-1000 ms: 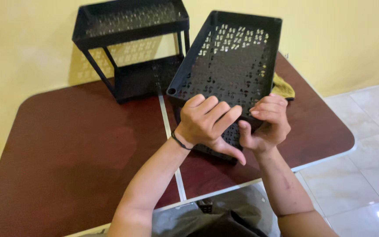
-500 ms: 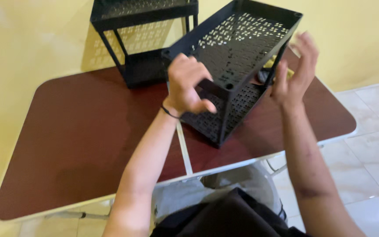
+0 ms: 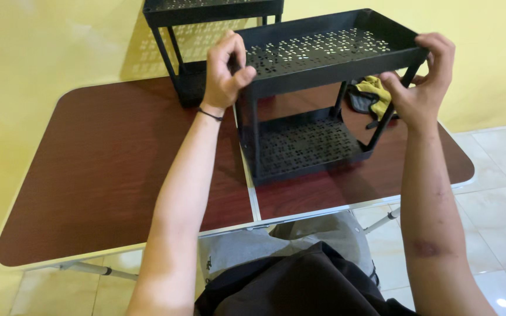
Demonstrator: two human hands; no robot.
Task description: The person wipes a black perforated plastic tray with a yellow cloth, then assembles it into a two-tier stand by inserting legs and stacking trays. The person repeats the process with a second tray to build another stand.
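Person: sits at the near edge of the table, both bare arms reaching forward.
Table: a dark red-brown wood-look folding table [image 3: 106, 175] with a pale rim and a pale seam down the middle.
Rack in hand: a black metal two-shelf rack with small holes punched in both trays [image 3: 317, 88]. It stands upright near the middle of the table, its bottom tray on or just above the top; I cannot tell if it touches.
Left hand: the left hand [image 3: 224, 73] grips the left end of the top tray. Its fingers [image 3: 229, 50] curl tight over the rim.
Right hand: the right hand [image 3: 423, 82] holds the right end of the top tray, fingers wrapped over the rim, thumb by the right front leg.
How it will handle: it looks stiff and hard, and I think it is light, since it is thin metal full of holes. The painted metal may be a bit slippery, and the thin legs could wobble.
Where to hold: the two short ends of the top tray seem best, one hand on each, as now.
What is in the rack: nothing. Both trays are bare.
Rag: a crumpled yellow and grey cloth [image 3: 373, 96] lies on the table just behind the rack.
Far rack: a second black metal rack with the same holes [image 3: 206, 41] stands by the yellow wall [image 3: 48, 47]. I see nothing in it, though its top is partly cut off.
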